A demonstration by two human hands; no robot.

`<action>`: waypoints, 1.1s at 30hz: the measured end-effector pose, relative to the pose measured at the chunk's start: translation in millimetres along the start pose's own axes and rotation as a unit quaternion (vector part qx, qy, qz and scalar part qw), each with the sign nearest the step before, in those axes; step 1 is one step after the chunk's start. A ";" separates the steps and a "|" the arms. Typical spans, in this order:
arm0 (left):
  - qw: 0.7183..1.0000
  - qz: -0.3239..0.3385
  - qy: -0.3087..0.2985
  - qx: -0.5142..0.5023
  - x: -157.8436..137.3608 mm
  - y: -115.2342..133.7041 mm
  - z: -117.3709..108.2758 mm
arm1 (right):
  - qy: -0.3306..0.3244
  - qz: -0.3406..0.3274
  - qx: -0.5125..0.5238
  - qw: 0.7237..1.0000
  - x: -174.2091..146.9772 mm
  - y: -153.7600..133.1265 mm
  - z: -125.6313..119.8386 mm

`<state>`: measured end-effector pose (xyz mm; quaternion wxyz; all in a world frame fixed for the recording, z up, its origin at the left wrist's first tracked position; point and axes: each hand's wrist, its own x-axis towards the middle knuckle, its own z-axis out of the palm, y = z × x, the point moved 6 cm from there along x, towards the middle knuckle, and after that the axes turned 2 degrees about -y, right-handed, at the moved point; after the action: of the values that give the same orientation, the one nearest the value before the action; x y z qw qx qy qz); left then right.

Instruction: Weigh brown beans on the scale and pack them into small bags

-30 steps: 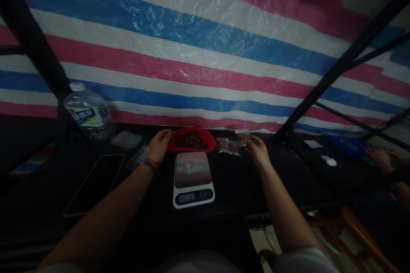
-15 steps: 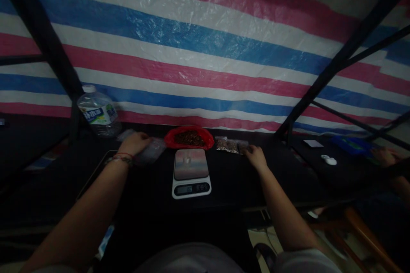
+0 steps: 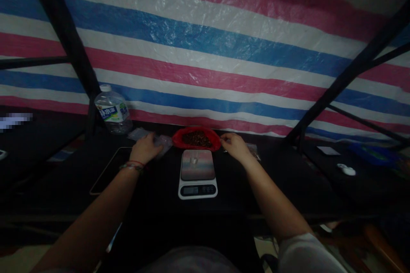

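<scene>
Red plastic bag (image 3: 177,139), open around a heap of dark brown bits (image 3: 200,138), sits at the back of the black table (image 3: 162,185), just behind the digital scale (image 3: 197,166). On the left stands a labelled clear bottle (image 3: 114,115). Nearer me lies a flat dark-screened device (image 3: 111,170). My left hand (image 3: 145,149) has thumb and fingers spread at clear plastic bags (image 3: 166,140); whether they pinch any, I can't tell. My right hand (image 3: 235,147) has fingertips close together beside the red bag's right edge, any pinch hidden. Past my wrist lies a small filled bag (image 3: 255,150).
</scene>
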<state>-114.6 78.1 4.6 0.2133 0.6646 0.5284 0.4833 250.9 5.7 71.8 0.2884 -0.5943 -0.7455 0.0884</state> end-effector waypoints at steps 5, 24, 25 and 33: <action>0.978 0.147 0.008 0.148 -0.1 50.3 9.9 | -0.050 -0.106 0.137 0.984 37.8 -55.4 14.9; 0.955 0.276 -0.063 0.085 -5.1 79.7 77.6 | -0.129 -0.141 0.094 0.977 79.0 -94.8 84.7; 0.955 0.278 -0.067 0.083 -5.9 79.9 78.5 | -0.133 -0.137 0.093 0.977 78.0 -93.2 86.2; 0.954 0.268 -0.126 0.057 -6.5 78.4 79.8 | -0.150 -0.155 0.078 0.973 58.2 -87.7 83.7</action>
<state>-6.2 62.9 28.9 0.1022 0.8481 0.3267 0.4043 125.5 53.5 63.9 0.2290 -0.4273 -0.8541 0.1883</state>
